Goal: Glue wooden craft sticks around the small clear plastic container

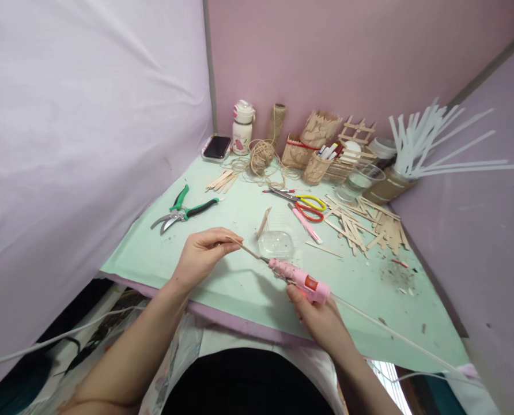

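My left hand [205, 253] pinches one end of a thin wooden craft stick [245, 248] above the green table [222, 282]. My right hand [321, 320] grips a pink hot glue gun [298, 279], with a white glue stick [386, 329] trailing from its back. The gun's nozzle touches the far end of the wooden stick. A small clear plastic dish [276, 244] lies just behind the nozzle, with another wooden stick [264, 222] leaning beside it.
Green-handled pliers [183, 211] lie left. Scissors [306, 203], a pink cutter [306, 225] and a heap of craft sticks [365, 225] lie right. At the back stand a phone [216, 147], a bottle [242, 128], twine [261, 155], stick baskets [315, 150], and a jar of white glue sticks [416, 150].
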{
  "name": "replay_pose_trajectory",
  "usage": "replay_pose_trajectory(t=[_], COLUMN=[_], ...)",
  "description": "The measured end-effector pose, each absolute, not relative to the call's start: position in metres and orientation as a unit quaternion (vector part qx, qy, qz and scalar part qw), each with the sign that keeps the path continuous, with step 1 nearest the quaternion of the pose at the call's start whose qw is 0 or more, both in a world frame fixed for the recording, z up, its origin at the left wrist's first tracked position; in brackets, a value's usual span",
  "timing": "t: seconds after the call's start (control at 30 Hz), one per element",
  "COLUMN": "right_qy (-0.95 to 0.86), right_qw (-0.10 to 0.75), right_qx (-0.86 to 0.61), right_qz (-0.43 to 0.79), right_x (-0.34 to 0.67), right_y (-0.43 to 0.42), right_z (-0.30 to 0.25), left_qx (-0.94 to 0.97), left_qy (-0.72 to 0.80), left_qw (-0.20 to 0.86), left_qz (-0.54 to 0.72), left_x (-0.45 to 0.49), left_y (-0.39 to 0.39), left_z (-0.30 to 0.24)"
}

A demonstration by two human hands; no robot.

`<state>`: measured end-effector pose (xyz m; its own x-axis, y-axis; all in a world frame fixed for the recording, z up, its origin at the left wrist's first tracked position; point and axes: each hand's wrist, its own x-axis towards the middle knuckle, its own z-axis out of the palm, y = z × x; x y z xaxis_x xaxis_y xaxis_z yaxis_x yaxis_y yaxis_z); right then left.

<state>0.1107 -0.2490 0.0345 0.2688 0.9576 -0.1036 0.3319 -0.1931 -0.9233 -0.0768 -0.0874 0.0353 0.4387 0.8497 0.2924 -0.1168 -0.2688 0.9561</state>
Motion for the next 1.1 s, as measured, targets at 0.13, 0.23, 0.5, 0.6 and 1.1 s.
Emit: replay_pose_trajectory(t=[0.13,0.23,0.5,0.6,1.1], right_qy=[-0.484,-0.493,-0.421,-0.452,-0.545], right_qw=[0.409,0.381,0.134,0.075,0.170], right_qx=[-0.675,-0.719,-0.897,-0.889,-0.819], right_qz=[0.377,0.308,0.035,-0.012,-0.056], right_x=[0.114,0.128,0.193,0.205,0.185], right_y=[-0.251,-0.263,-0.294,-0.292,-0.273], right_z=[0.036,0.032,0.012,0.004,0.064], left_qx=[0.642,0.622,0.615,0.627,0.755], left_qy=[0.294,0.319,0.363,0.368,0.335], left_qw=[0.538,0.536,0.485,0.473,0.277], left_qz=[0.461,0.473,0.504,0.497,0.491], left_x=[-0.078,-0.076,-0.060,-0.054,-0.046], left_y=[-0.086,-0.084,-0.082,-0.083,-0.092], left_z=[0.032,0.030,0.029,0.029,0.034])
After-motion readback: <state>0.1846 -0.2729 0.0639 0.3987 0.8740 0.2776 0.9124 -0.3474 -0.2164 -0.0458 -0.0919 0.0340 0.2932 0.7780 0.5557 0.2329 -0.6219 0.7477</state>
